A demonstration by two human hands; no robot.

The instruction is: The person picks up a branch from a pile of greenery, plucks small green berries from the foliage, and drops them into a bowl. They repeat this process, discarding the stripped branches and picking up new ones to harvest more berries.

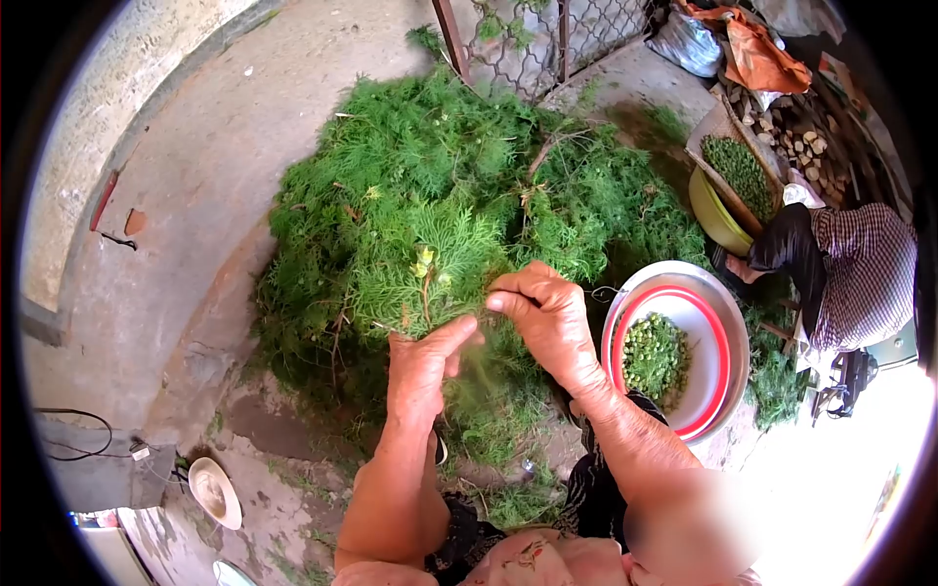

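Note:
My left hand [422, 369] is closed around the stem of a conifer sprig [430, 269] with flat, feathery green leaves. Small yellow-green cones [422, 262] show near the middle of that sprig. To its right, my right hand [543, 314] is closed, thumb and finger pinched together; I cannot make out whether anything sits between them. Beyond both hands spreads a large pile of cut conifer branches [391, 156]. Beside my right forearm stands a white basin with a red rim [710, 376], set inside a metal basin [740, 361]. Small green cones [653, 356] lie in it.
Another person [860, 278] in a checked top sits at the right. A yellow-green basin [716, 217] and a tray of green cones [738, 176] are near them. Chopped wood [806, 146] lies behind. A metal lattice gate [528, 49] stands at the back.

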